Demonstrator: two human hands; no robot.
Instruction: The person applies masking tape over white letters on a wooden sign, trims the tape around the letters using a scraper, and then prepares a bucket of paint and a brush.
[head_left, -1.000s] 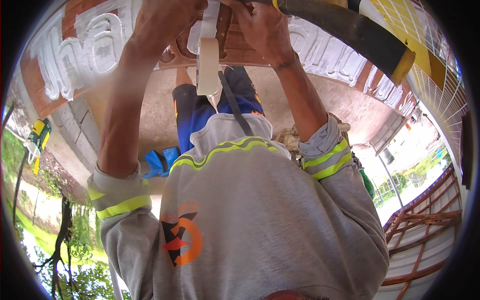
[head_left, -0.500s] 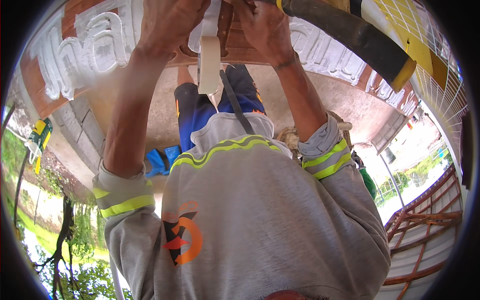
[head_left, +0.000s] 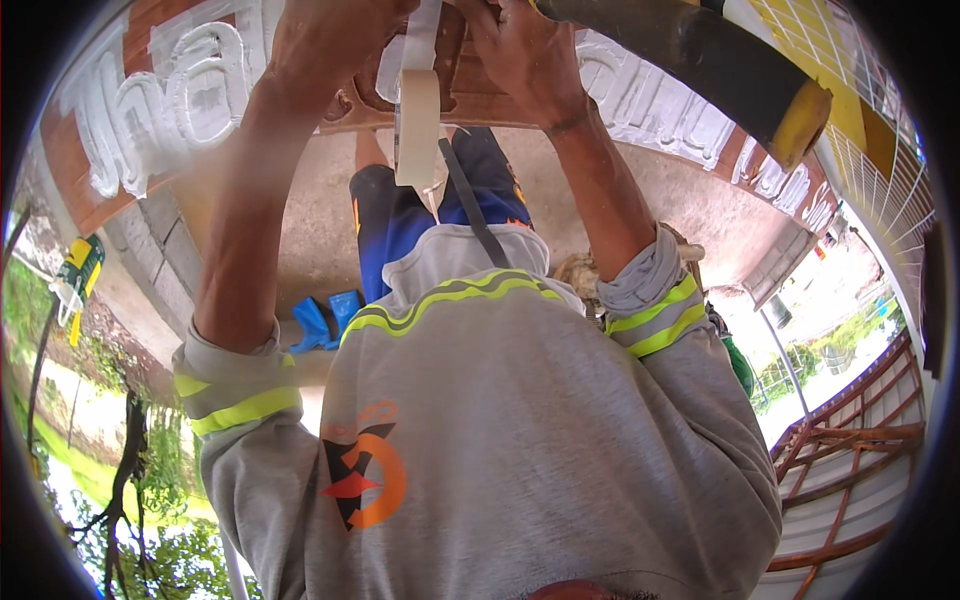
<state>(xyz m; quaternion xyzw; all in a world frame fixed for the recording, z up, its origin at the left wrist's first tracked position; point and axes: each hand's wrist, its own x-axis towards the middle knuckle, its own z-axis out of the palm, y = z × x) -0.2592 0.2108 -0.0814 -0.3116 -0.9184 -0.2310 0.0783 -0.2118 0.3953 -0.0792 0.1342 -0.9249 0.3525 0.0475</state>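
Note:
My left hand [head_left: 335, 35] and my right hand [head_left: 525, 60] are raised at the top edge, against a brown wooden board [head_left: 335, 115] with raised letters coated in white. Between them hangs a cream roll of masking tape [head_left: 418, 130] on a pale strip of tape [head_left: 421, 35] that runs up out of view. The left hand's fingers are cut off by the frame's top edge. On the right hand the fingers are bent and closed beside the strip, but what is between them is hidden.
A thick black tube-like piece [head_left: 690, 75] with a yellowish end reaches over the board at upper right. White wire mesh [head_left: 890, 180] stands beyond it. Below, blue boots [head_left: 325, 322] stand on the concrete floor [head_left: 320, 235]. Grey blocks [head_left: 150, 240] line the left.
My left forearm has shifted slightly left, and my left elbow has moved outward. The black piece's yellowish end sits a little higher. The tape roll hangs almost where it was.

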